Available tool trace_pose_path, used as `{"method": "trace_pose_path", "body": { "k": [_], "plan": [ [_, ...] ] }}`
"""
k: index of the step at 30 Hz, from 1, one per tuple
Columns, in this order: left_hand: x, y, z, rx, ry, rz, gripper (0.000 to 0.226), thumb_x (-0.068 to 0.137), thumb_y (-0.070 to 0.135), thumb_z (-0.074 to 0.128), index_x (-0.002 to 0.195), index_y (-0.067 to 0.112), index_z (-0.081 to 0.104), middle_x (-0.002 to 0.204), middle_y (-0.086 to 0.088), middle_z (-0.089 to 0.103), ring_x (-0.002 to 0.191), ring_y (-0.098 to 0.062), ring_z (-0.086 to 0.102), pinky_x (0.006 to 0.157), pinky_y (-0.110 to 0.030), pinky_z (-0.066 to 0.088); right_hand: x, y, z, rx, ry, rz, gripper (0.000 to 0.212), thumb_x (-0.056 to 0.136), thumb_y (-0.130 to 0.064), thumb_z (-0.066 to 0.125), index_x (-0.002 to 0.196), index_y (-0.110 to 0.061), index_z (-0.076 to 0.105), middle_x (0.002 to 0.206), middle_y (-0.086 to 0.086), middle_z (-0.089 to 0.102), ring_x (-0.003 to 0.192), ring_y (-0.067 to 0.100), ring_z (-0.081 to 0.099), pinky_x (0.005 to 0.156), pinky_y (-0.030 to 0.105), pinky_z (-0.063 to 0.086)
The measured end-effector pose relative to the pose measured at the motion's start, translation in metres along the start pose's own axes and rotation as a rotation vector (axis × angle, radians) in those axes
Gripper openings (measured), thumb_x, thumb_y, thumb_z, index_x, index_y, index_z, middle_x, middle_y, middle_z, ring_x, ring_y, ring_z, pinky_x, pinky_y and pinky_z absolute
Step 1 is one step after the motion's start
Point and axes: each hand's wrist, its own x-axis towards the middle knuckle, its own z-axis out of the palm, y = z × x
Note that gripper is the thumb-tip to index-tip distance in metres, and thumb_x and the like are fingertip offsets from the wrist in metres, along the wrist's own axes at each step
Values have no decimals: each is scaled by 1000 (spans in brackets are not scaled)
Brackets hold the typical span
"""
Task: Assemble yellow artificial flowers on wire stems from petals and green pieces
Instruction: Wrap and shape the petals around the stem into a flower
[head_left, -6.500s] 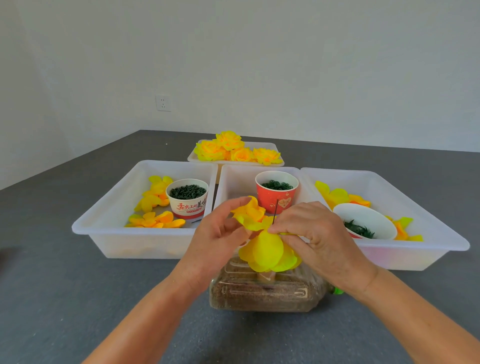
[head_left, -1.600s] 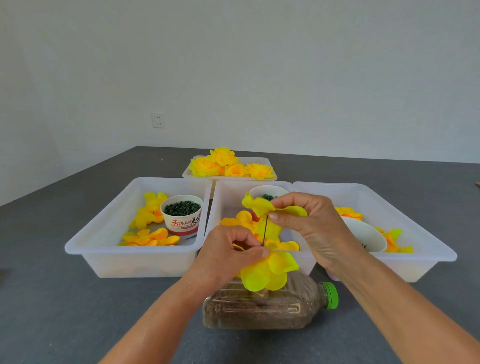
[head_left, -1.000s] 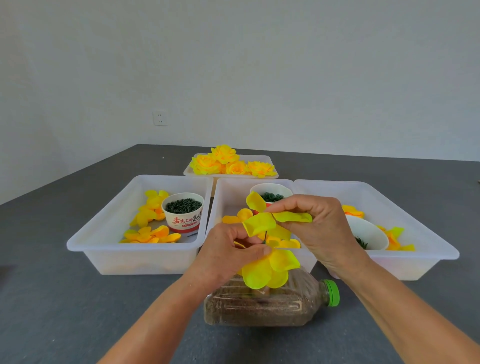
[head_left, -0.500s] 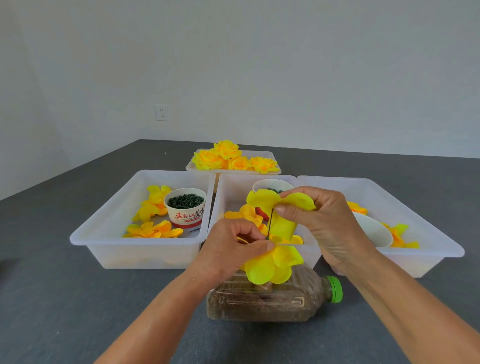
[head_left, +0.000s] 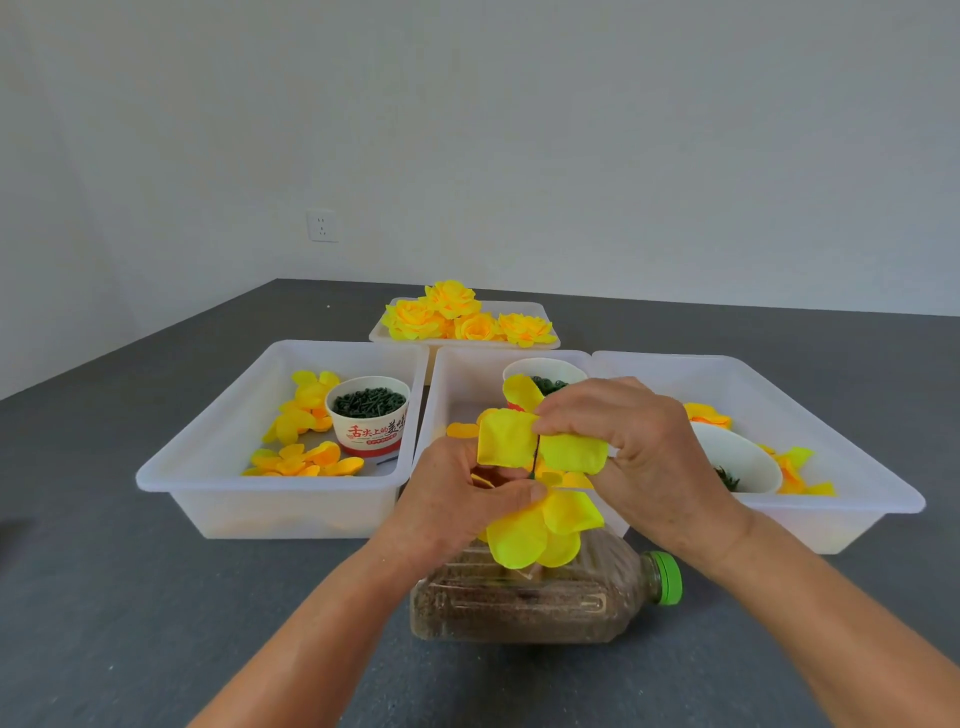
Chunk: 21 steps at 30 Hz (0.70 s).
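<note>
Grey desk (head_left: 156, 597) lies bare at left. Left hand (head_left: 457, 499) grips lower petals (head_left: 540, 530), hiding their centre; right hand (head_left: 639, 447) pinches upper petal layer (head_left: 511, 439) on wire stem (head_left: 536, 457) above bottle (head_left: 540, 597).

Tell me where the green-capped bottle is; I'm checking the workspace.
The bottle lies on its side at bottom centre, under both hands, before the middle tray.

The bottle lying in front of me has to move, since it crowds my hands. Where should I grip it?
Take the bottle at its narrow neck, just behind the green cap, coming from the right. It lies on its side with the cap pointing right, and the broad body sits under both hands.
</note>
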Motion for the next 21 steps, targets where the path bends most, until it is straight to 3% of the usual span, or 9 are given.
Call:
{"method": "trace_pose_path", "body": {
  "k": [3, 5, 7, 10, 17, 21],
  "plan": [
    [0, -2, 0, 13, 15, -1, 7, 77, 13, 74, 80, 19, 72, 80, 1, 74, 79, -15, 69, 72, -30, 57, -2, 1, 2, -46, -26, 8, 38, 51, 19, 78, 82, -3, 73, 88, 10, 71, 86, 17, 60, 73, 31, 49],
    [0, -2, 0, 17, 18, -14, 7, 76, 13, 75, 75, 20, 73, 76, 0, 73, 76, -15, 68, 72, -36, 57, -3, 1, 2, -56, -18, 19, 39, 56, 15, 78, 89, -4, 73, 90, 8, 71, 85, 24, 65, 74, 33, 50],
    [0, -2, 0, 14, 17, -26, 12, 76, 13, 75, 72, 24, 73, 72, 3, 72, 72, -11, 67, 69, -33, 55, -3, 0, 1, -33, 12, 33, 32, 64, 6, 74, 94, -4, 72, 92, 8, 71, 87, 25, 67, 79, 35, 48],
    [1, -2, 0, 29, 16, -4, 5, 77, 11, 75, 73, 13, 72, 72, 0, 72, 71, -14, 67, 69, -32, 55, -2, -1, 0, 52, 37, 71, 19, 71, 0, 70, 89, -3, 73, 89, 10, 70, 85, 23, 66, 74, 39, 52],
    [0, -1, 0, 19, 4, -2, 8, 77, 14, 74, 74, 21, 72, 77, 2, 73, 78, -15, 69, 72, -31, 56, -3, -2, 1, 21, 69, 57, 15, 70, -2, 72, 84, -2, 73, 85, 9, 69, 86, 14, 59, 70, 38, 52],
    [0, -1, 0, -2, -11, -12, 12, 78, 15, 73, 85, 24, 73, 84, 3, 74, 83, -14, 70, 74, -30, 57, -4, 0, 1, 30, 69, 59, 12, 67, -1, 73, 78, -3, 74, 83, 9, 68, 82, 13, 55, 65, 42, 52]
  ]
}}
